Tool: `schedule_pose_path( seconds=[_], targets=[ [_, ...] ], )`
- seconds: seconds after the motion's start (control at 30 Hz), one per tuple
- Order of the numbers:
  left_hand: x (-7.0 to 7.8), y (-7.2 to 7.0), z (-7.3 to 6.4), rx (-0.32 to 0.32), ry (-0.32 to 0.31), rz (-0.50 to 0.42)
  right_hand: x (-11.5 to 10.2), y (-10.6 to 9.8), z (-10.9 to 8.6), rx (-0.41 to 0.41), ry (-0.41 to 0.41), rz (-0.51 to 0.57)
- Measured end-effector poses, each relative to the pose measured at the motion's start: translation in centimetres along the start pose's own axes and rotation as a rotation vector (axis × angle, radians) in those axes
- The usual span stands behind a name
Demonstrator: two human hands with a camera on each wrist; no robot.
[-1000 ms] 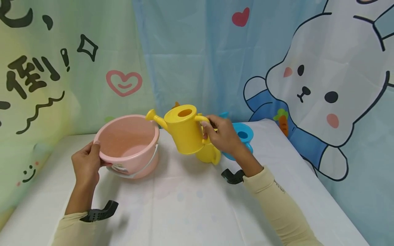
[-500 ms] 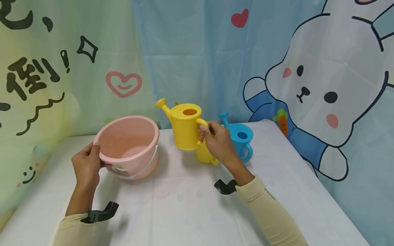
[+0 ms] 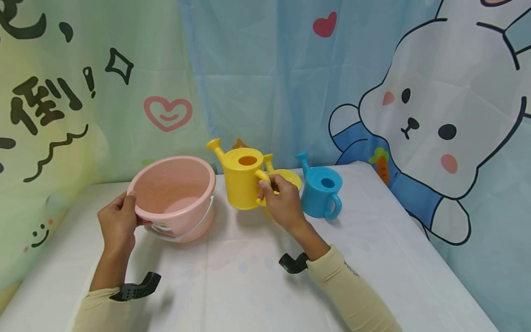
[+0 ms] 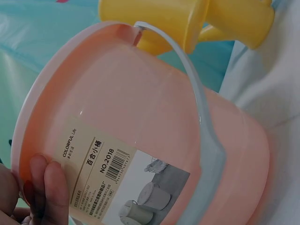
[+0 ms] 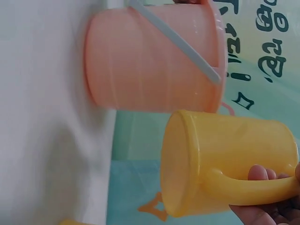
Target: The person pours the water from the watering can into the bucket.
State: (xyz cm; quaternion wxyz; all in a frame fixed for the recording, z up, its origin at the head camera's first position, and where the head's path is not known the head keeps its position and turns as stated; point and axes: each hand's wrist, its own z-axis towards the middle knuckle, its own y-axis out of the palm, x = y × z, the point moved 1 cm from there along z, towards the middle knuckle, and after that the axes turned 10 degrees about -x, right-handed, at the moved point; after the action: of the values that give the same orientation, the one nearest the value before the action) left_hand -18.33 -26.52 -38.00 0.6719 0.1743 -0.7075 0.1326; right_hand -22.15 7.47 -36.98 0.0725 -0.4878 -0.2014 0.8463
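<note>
Yellow can [image 3: 241, 184] in R hand [image 3: 284, 201], nr bucket [image 3: 172, 184] held by L hand [image 3: 118, 223].

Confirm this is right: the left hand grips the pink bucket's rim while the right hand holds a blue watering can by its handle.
Wrong colour: the right hand holds a yellow watering can, not blue, as the head view shows.

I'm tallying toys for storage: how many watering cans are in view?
3: a yellow can held by the right hand, a second yellow can partly hidden behind that hand, and a blue can right of them.
</note>
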Motion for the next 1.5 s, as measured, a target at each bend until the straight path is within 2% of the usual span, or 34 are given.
schedule_pose_path(
  seconds=[0.27,0.57,1.03,1.23,1.5],
  targets=[
    [0.0,0.0,0.0,-0.005,0.013,-0.024,0.9,1.9,-0.6,0.0,0.052,0.039],
    [0.0,0.1,0.1,-0.003,0.015,-0.025,2.3,3.2,-1.0,-0.03,0.124,-0.009],
    [0.1,0.1,0.0,0.004,0.007,-0.01,4.6,4.0,-1.0,-0.072,0.14,-0.062],
    [0.0,0.0,0.1,0.008,0.012,0.006,5.0,4.3,-1.1,-0.094,0.186,-0.05],
    [0.0,0.0,0.1,0.0,0.016,0.007,5.0,4.4,-1.1,-0.117,0.188,-0.048]
  ],
)
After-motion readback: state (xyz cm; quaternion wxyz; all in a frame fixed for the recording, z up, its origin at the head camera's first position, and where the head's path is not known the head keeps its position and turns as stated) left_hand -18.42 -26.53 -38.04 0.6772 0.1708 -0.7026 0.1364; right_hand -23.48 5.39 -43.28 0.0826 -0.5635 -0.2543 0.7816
